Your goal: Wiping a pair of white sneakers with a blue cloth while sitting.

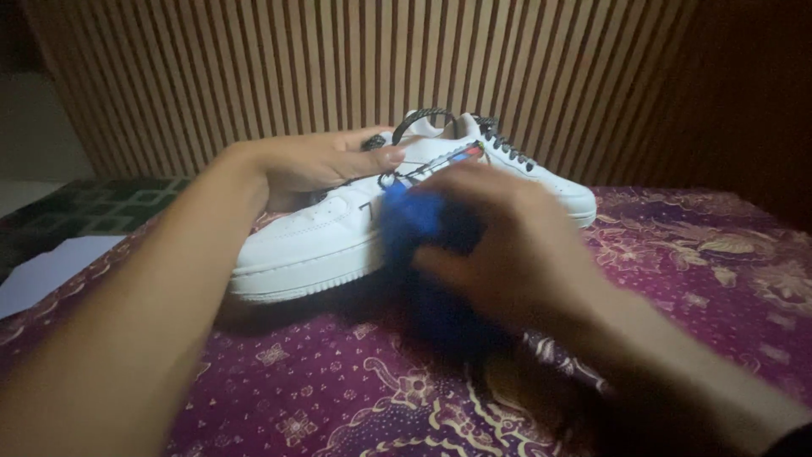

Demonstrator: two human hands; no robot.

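Count: one white sneaker (338,233), frame centre, lying on purple patterned cloth (338,381) over tabletop. Dark laces (499,140) at upper centre. Small red-blue tag (463,156) on tongue. Left hand (326,161) rests flat on sneaker upper, fingers extended. Right hand (507,245), blurred, centre-right, clenched around one blue cloth (410,220) pressed against sneaker side. One white sheet (46,271) at left edge.
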